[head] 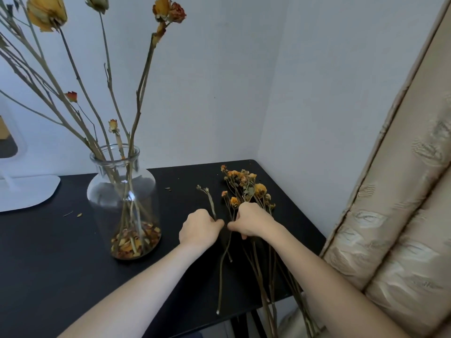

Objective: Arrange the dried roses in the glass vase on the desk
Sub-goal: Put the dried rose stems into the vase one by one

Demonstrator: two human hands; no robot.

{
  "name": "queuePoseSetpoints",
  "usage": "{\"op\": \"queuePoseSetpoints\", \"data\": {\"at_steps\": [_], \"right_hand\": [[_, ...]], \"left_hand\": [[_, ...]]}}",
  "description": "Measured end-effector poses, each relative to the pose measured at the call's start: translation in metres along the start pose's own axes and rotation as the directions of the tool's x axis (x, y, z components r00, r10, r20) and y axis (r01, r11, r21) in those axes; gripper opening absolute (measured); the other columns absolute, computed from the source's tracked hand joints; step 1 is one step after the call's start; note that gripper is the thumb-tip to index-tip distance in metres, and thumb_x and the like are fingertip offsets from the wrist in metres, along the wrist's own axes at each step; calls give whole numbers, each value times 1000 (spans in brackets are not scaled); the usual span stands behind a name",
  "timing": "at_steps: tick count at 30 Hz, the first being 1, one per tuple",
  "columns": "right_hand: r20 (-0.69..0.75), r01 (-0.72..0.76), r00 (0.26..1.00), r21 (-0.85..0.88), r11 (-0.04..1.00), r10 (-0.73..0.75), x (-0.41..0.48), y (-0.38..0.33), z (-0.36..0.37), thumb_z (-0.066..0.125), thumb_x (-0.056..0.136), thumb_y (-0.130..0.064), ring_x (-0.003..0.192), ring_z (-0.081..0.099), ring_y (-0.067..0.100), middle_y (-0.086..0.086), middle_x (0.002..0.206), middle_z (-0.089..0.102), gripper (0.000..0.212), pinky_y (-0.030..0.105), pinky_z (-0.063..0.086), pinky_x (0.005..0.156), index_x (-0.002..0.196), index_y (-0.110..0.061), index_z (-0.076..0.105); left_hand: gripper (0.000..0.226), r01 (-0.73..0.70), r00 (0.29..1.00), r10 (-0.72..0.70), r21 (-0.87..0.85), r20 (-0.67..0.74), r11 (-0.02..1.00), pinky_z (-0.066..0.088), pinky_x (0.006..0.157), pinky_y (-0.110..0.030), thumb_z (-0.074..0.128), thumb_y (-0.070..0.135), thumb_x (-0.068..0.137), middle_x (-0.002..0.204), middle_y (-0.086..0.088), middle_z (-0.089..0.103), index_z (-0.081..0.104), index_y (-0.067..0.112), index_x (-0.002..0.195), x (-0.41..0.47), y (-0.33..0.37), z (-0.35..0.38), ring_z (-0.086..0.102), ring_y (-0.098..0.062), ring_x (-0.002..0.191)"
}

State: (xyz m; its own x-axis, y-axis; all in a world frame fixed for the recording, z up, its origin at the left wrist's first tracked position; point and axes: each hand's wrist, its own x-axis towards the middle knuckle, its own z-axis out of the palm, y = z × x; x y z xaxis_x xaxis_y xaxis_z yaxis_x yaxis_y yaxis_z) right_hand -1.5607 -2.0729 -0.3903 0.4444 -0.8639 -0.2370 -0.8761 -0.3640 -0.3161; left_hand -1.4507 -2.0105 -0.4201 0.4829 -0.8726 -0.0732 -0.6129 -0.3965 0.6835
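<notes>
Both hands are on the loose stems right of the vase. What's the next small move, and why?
Probably draw the thin stem in the left hand away from the bunch that the right hand grips on the desk, then lift it toward the glass vase. That stem lies apart from the bunch, and the vase stands left with its mouth open, several tall roses in it.

The light was soft and a little dim, with faint shadows on the desk [48, 252]. A small glare sat on the glass vase [123, 201]. The wide lens bent the edges.
</notes>
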Motion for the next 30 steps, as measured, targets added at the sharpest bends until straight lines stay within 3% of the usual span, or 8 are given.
{"op": "queuePoseSetpoints", "data": {"at_steps": [3, 7, 12, 17, 20, 23, 26, 30], "right_hand": [[-44, -6, 999, 106, 994, 10, 3, 6, -5, 55, 84, -34, 72, 66, 15, -3, 52, 62, 34, 30, 52, 74, 64, -9, 66], [-108, 29, 994, 241, 970, -3, 6, 10, -15, 55, 85, -31, 58, 59, 8, -3, 50, 62, 35, 20, 40, 57, 58, -11, 66], [-169, 33, 985, 308, 951, 21, 5, 8, -19, 58, 85, -34, 35, 48, 0, -9, 34, 54, 38, 19, 37, 50, 51, -16, 61], [-217, 51, 975, 398, 916, 40, -1, 1, -22, 56, 85, -29, 29, 45, -4, -8, 34, 52, 41, 20, 35, 52, 46, -16, 56], [-243, 78, 969, 471, 879, 44, -7, -4, -29, 55, 86, -27, 33, 47, 0, -7, 37, 53, 40, 23, 42, 57, 47, -15, 57], [-279, 111, 959, 543, 832, 55, -14, -11, -40, 54, 87, -28, 48, 48, 8, -3, 53, 57, 33, 36, 46, 69, 57, -15, 61], [-325, 185, 944, 643, 743, 47, -21, -21, -47, 53, 89, -25, 50, 47, 9, 2, 65, 61, 16, 32, 40, 62, 78, -16, 61], [-401, 296, 916, 686, 664, 5, -32, -35, -49, 52, 91, -21, 47, 46, 8, 3, 69, 61, 9, 22, 35, 47, 83, -25, 50]], "left_hand": [[33, -39, 995, 34, -57, -94, 998, 38, 52, -26, 60, 34, 84, 60, 3, 57, 55, 18, 55, -1, 2, -10, 56, -12, 59], [27, -152, 971, 141, -45, -191, 987, 47, 63, -30, 63, 35, 83, 65, 7, 58, 54, 23, 60, -1, 9, -23, 59, -14, 67], [22, -268, 932, 290, 124, -216, 955, 46, 65, -29, 60, 37, 84, 74, 6, 60, 53, 24, 68, -5, 23, -33, 60, -17, 75], [19, -342, 879, 401, 245, -258, 907, 38, 59, -25, 56, 36, 89, 73, 7, 55, 51, 24, 75, -11, 27, -41, 56, -14, 70], [18, -395, 844, 443, 208, -302, 895, 36, 55, -23, 52, 36, 92, 68, 7, 53, 47, 22, 82, -17, 23, -48, 51, -10, 62], [14, -488, 804, 503, 131, -317, 863, 37, 52, -21, 49, 31, 94, 60, 8, 46, 46, 20, 86, -29, 12, -57, 47, -7, 53], [11, -557, 766, 541, 61, -346, 828, 40, 53, -19, 50, 25, 93, 57, 8, 43, 45, 20, 84, -46, 1, -71, 46, -8, 51], [7, -589, 741, 525, -30, -419, 807, 45, 61, -15, 52, 24, 91, 62, 6, 50, 51, 21, 85, -73, -13, -91, 54, -9, 66]]}}
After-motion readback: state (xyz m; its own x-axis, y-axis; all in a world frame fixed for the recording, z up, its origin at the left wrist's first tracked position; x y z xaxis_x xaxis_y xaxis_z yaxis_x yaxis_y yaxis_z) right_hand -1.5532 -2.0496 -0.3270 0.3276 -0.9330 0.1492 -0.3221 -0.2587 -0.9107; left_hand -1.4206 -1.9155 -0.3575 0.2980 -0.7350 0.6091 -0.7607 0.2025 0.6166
